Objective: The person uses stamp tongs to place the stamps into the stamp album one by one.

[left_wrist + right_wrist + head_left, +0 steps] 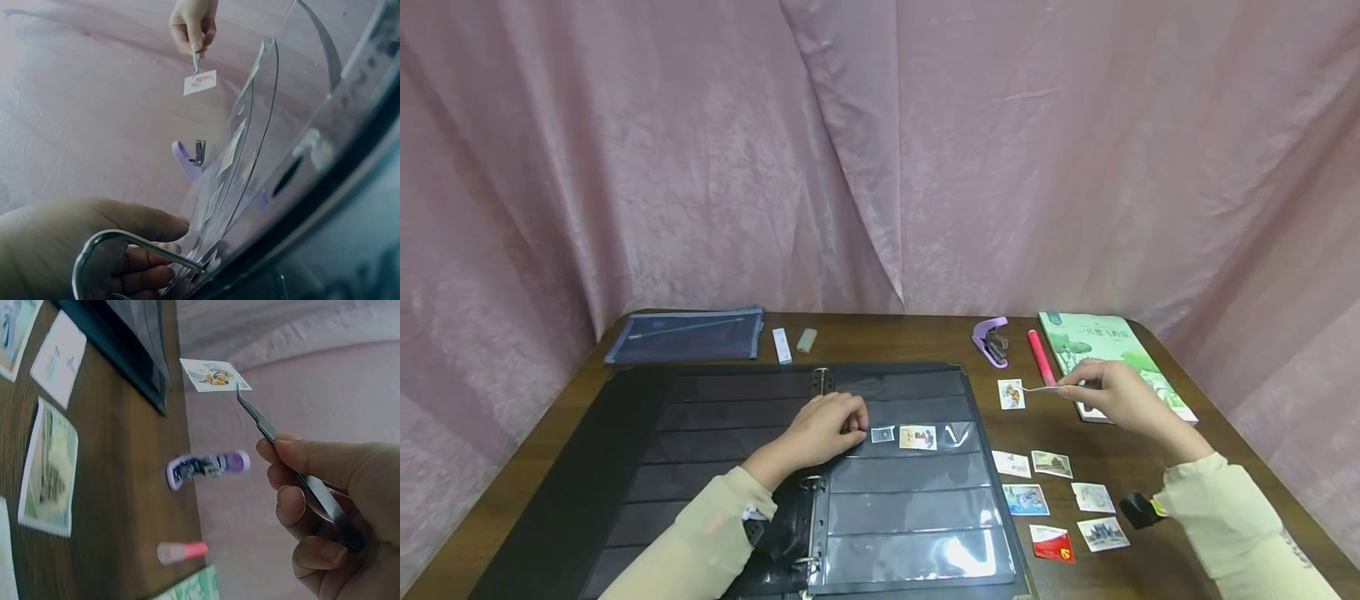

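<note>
My right hand (1108, 393) pinches slim metal tweezers (265, 428) between thumb and fingers. Their bent tip grips the edge of a white-bordered stamp (215, 376) with an orange motif, held up beyond the album's right edge. On the clear pocket page (917, 512) of a black stamp album (568, 467), my left hand (827, 429) rests near the upper binder ring, fingers loosely bent. In the left wrist view its thumb and fingertips (181, 228) reach the clear film, with a ring in front. A small stamp (882, 434) and a larger stamp (918, 437) sit in one pocket row beside them.
Several loose stamps, including a red one (1052, 543), lie right of the album. Behind stand a purple stapler (990, 342), pink marker (1041, 358) and green book (1101, 342). A blue pouch (688, 336), white strip (782, 346) and eraser (807, 340) lie along the back edge.
</note>
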Demonstrator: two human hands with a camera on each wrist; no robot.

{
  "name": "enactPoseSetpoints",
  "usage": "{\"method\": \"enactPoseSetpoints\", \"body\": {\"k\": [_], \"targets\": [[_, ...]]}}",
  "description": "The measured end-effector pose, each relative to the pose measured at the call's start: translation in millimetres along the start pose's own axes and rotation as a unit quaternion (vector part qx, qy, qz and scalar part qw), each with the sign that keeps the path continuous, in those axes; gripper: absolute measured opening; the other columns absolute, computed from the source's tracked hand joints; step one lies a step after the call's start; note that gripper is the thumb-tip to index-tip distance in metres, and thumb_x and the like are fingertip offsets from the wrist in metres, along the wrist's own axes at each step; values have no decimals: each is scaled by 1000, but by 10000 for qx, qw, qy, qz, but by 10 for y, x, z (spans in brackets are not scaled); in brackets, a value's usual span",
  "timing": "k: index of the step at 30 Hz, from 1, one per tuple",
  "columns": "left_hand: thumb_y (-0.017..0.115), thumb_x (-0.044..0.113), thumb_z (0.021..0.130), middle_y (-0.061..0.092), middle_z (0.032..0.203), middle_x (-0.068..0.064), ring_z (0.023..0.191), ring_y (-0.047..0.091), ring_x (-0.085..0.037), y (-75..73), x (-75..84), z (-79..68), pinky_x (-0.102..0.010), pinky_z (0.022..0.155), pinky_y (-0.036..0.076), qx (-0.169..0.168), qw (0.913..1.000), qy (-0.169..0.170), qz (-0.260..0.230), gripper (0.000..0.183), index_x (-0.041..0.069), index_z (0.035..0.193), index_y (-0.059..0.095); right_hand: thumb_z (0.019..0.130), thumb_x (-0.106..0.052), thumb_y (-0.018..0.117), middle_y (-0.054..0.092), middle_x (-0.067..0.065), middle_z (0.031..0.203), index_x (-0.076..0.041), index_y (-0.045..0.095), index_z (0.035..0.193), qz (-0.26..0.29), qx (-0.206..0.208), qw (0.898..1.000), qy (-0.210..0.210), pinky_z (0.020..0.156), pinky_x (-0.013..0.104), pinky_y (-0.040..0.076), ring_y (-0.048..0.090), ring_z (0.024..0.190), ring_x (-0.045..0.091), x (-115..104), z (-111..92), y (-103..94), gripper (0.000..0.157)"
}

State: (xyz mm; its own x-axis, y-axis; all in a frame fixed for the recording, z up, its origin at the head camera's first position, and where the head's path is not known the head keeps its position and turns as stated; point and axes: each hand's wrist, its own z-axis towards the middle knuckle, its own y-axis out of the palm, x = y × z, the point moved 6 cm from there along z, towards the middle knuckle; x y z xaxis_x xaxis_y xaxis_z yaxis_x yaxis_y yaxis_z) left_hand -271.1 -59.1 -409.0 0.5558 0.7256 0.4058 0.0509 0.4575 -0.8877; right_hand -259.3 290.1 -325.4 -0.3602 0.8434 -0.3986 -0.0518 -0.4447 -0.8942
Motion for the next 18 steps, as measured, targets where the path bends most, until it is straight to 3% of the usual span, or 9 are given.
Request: {"method": "enactPoseSetpoints", "body": {"k": [8,18], "targets": [[68,23,76,50,71,13,72,44,-4,-10,12,-15,-28,73,35,39,10000,35,24,15,25,76,54,81,-19,65,59,-3,72,-11,69,83,423,-181,9987,-206,52,21,38,43,59,1,-145,207,239,10],[68,23,76,50,71,11,71,43,-4,-26,25,-12,-27,72,34,81,9998,167,77,14,23,77,54,82,-20,64,62,1,76,-8,69,84,1028,-531,9932,-132,50,23,44,51,54,7,-238,376,548,13]]}}
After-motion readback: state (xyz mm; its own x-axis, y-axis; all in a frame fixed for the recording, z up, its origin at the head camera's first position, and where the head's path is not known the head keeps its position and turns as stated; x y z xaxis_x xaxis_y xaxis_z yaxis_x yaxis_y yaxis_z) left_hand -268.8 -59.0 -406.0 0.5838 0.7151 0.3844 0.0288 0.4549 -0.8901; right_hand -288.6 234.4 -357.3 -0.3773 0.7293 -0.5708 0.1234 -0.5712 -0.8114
